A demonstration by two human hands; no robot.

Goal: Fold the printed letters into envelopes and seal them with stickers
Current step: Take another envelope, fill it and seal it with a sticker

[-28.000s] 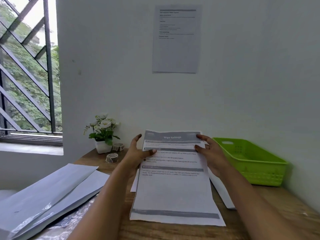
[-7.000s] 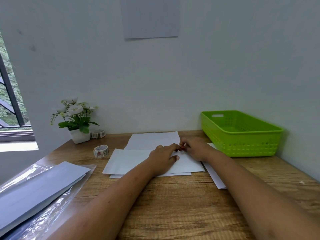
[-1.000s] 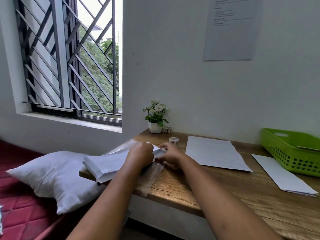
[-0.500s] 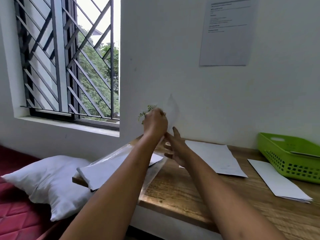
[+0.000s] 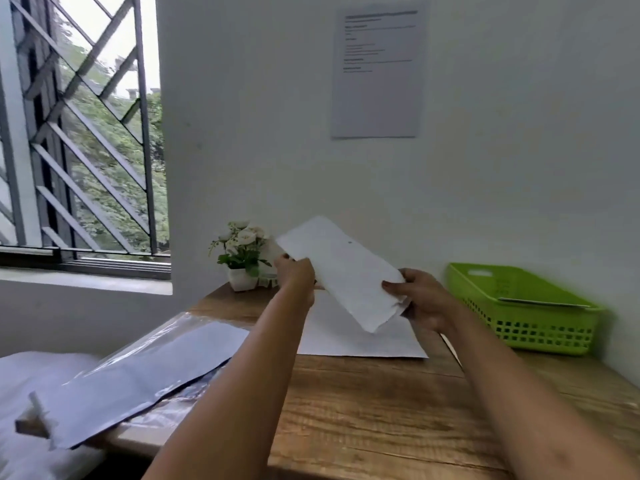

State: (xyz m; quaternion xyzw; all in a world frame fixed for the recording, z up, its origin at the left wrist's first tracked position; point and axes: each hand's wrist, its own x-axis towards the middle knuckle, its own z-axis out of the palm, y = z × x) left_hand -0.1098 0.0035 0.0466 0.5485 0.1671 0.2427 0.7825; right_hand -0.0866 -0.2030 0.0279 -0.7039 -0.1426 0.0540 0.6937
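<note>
I hold a white envelope [image 5: 341,271] tilted in the air above the wooden desk [image 5: 374,403]. My left hand [image 5: 296,277] grips its upper left edge. Its lower right end is pinched by my right hand [image 5: 417,299]. Below the envelope, a stack of white letter sheets [image 5: 349,336] lies flat on the desk. A plastic pack of more envelopes [image 5: 145,372] rests on the desk's left end, hanging over the edge. The sticker tape rolls are hidden behind my left hand.
A green plastic basket [image 5: 519,306] stands at the right against the wall, with a sealed envelope [image 5: 543,301] in it. A small white pot of flowers [image 5: 242,261] sits at the back left corner. A white pillow [image 5: 31,386] lies beside the desk, under the barred window.
Since a second ago my left hand pulled one envelope out of the plastic pack and lifted it. My right hand has now taken its other end, and my view swung right.
</note>
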